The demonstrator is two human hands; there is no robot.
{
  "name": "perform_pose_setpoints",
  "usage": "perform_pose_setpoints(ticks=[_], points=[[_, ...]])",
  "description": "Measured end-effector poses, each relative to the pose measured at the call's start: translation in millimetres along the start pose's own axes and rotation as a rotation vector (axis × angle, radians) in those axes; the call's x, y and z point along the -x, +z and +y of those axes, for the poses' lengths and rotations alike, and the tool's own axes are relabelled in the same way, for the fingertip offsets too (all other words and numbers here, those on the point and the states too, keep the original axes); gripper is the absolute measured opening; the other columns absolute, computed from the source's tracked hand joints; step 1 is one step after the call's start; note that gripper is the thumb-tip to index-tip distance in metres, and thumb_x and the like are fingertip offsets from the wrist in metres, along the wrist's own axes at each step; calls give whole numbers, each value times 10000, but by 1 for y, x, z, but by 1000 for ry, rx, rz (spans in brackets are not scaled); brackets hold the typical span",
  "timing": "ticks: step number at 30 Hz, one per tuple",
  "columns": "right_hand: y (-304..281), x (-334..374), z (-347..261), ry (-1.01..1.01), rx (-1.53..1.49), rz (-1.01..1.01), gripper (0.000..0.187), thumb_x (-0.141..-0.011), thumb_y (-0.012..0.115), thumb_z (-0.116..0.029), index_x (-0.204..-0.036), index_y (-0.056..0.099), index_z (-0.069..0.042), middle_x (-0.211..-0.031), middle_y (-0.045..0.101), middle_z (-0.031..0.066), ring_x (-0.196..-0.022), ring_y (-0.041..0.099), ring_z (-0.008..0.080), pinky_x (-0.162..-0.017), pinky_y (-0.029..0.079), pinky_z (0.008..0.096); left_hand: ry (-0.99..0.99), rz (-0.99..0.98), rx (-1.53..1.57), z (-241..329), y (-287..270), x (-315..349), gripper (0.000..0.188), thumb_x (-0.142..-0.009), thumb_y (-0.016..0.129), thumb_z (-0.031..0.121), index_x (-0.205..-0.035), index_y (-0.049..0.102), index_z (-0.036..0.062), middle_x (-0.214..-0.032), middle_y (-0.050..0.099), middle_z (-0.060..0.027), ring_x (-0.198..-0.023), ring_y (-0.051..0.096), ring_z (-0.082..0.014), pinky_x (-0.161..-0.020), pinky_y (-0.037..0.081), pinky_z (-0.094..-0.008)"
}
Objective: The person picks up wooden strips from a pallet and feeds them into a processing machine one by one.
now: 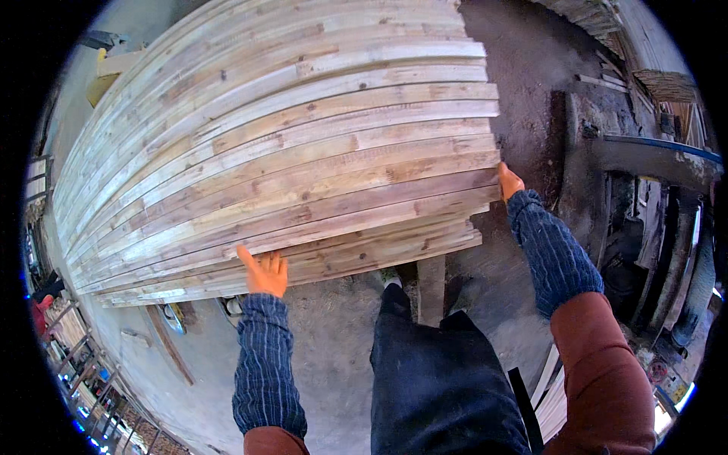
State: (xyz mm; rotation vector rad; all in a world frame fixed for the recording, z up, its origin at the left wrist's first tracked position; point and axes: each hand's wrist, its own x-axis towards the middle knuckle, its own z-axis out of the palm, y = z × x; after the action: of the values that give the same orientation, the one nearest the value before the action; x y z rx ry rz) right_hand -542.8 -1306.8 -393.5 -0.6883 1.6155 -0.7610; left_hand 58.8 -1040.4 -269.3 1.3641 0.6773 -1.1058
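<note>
Long, pale wooden boards (341,144) lie side by side in a broad stack, with brown knots and patches on their faces. Both my hands wear orange gloves. My left hand (265,274) is at the near edge of the upper layer, its thumb on the nearest wooden board (356,221) and its fingers at that board's lower edge. Around the right end of the near boards my right hand (510,182) is closed, thumb uppermost; its other fingers are mostly hidden. A lower layer of boards (379,252) shows beneath, jutting out towards me.
A wooden support post (431,290) stands under the stack, near my feet. Dark metal machinery (652,163) with a blue-edged beam is at the right. Loose strips (173,345) lie on the grey floor at the left. More stacked wood is at the far right.
</note>
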Motion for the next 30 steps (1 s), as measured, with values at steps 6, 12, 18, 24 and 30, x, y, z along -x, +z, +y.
perform_pose_setpoints(ticks=[6, 12, 18, 24, 30], points=[[31, 50, -50, 325, -60, -36, 806, -999, 470, -706, -1566, 408, -136, -1541, 491, 107, -1380, 489, 339, -1118, 421, 540, 74, -72, -222, 4, 0, -50, 979, -829, 721, 734, -1560, 371, 184, -1507, 504, -74, -1344, 478, -295, -1176, 366, -459], [14, 48, -57, 359, 101, 32, 1044, -886, 413, -877, -1549, 423, -70, -1522, 504, 162, -1307, 553, 371, -1099, 435, 538, -82, -24, 152, -1, -4, -47, 847, -836, 664, 783, -1460, 521, 228, -1467, 552, -29, -1295, 503, -285, -1120, 398, -525], [-15, 46, -50, 330, 256, -33, 1136, -865, 430, -903, -1538, 451, 12, -1541, 483, 220, -1350, 513, 364, -1160, 359, 466, -17, -129, 258, -1, -7, -17, 916, -826, 606, 838, -1495, 496, 221, -1520, 525, -33, -1384, 456, -305, -1117, 391, -575], [-22, 71, -99, 43, 1065, -677, 669, -1005, 557, -581, -1386, 634, -36, -1405, 633, 163, -1297, 574, 309, -1122, 413, 426, -31, -145, 340, 5, -6, 25, 880, -912, 592, 750, -1557, 406, 181, -1582, 453, -96, -1390, 460, -344, -1139, 392, -581], [127, 163, -165, 327, 1304, -1110, 615, -975, 667, -477, -1398, 599, -36, -1484, 568, 162, -1350, 553, 279, -1178, 396, 373, -95, -267, 353, -30, -32, 110, 737, -972, 579, 646, -1485, 481, 127, -1464, 551, -110, -1326, 522, -322, -1140, 427, -495]])
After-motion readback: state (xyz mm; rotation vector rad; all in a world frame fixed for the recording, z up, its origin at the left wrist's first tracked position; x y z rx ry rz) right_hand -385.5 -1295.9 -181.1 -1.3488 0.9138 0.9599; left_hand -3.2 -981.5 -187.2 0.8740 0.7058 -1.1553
